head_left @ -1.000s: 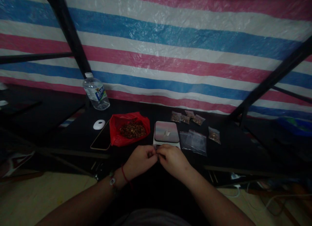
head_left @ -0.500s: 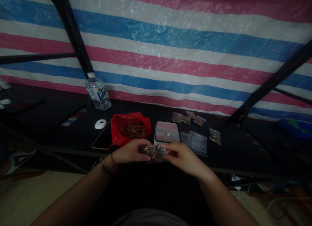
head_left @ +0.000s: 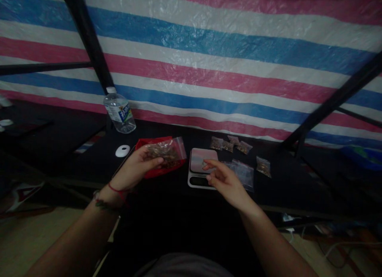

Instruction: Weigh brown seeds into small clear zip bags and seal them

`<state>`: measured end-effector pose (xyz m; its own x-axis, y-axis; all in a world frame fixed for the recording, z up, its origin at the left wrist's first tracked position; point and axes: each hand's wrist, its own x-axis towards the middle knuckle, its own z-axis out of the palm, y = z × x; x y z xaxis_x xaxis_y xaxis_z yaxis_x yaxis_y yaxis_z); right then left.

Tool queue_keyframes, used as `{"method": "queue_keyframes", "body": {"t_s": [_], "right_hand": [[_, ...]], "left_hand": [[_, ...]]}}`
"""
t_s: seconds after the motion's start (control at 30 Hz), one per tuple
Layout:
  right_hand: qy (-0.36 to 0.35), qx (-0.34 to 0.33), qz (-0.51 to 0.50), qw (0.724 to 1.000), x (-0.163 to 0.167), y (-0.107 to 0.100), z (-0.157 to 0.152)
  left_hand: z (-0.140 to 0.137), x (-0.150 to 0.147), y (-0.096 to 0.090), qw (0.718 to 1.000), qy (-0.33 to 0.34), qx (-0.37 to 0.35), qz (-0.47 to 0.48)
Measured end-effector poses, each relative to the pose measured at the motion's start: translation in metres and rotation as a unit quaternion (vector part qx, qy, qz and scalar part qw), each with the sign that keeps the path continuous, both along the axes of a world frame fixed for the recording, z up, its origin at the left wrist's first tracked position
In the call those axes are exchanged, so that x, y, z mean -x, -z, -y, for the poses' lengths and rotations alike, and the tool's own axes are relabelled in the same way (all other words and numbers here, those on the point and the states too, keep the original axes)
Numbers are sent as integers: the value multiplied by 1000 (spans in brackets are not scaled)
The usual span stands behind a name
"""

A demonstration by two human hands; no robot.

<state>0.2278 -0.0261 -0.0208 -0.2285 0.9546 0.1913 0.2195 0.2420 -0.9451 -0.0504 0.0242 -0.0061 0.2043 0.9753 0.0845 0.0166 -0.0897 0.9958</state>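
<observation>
My left hand is closed on a clear zip bag of small brown pieces, its zip end pointing right. That bag is over the red plastic bag and covers most of its brown contents. My right hand is at the right side of a white kitchen scale, fingers apart and partly curled, with nothing visible in them. Its index fingertip lies close to a small pale thing on the scale's plate; whether it touches cannot be made out. Empty clear zip bags lie just beyond my right hand.
Several small filled bags lie behind the scale, and another filled bag lies farther right. A plastic bottle and a white oval object stand left on the black table. Black metal bars frame a striped sheet.
My hands have parted. The left has carried the filled zip bag left and up over the red bag; the right has let go of it and moved to the scale.
</observation>
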Motion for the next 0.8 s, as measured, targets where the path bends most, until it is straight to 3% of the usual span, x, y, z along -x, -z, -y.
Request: {"method": "queue_keyframes", "body": {"t_s": [0.07,0.13,0.33,0.4,0.57,0.8], "right_hand": [[-9,9,1,1000,1,0,0],[-21,14,9,1000,3,1,0],[-55,5,36,998,5,3,0],[-54,-2,60,997,5,2,1],[-56,-18,91,994,4,-2,3],[-79,-46,143,985,5,-7,4]], "left_hand": [[-9,20,-5,992,-93,-53,-61],[-16,37,-4,972,-144,-89,-162],[-25,52,-2,872,-118,-157,-448],[-24,47,-3,856,-119,-176,-472],[-23,38,-3,851,-146,-218,-454],[-24,34,3,820,-215,-287,-446]]}}
